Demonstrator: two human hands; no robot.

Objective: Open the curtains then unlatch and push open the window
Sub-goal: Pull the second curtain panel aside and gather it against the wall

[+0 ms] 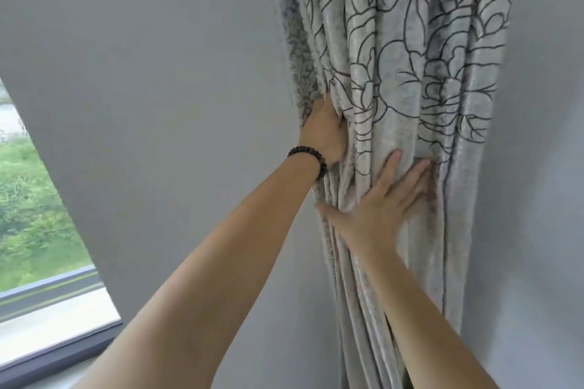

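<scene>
A pale grey curtain point(410, 50) with dark flower outlines hangs bunched in folds against the wall at the right. My left hand point(325, 133), with a dark bead bracelet on the wrist, grips the curtain's left edge, fingers tucked behind the folds. My right hand point(379, 208) lies flat on the gathered cloth lower down, fingers spread and pressing on it. The window point(34, 215) shows at the far left, its dark frame along the bottom. No latch is in view.
A plain grey wall point(173, 104) fills the space between the window and the curtain. Green bushes and a road show through the glass. More wall lies to the right of the curtain.
</scene>
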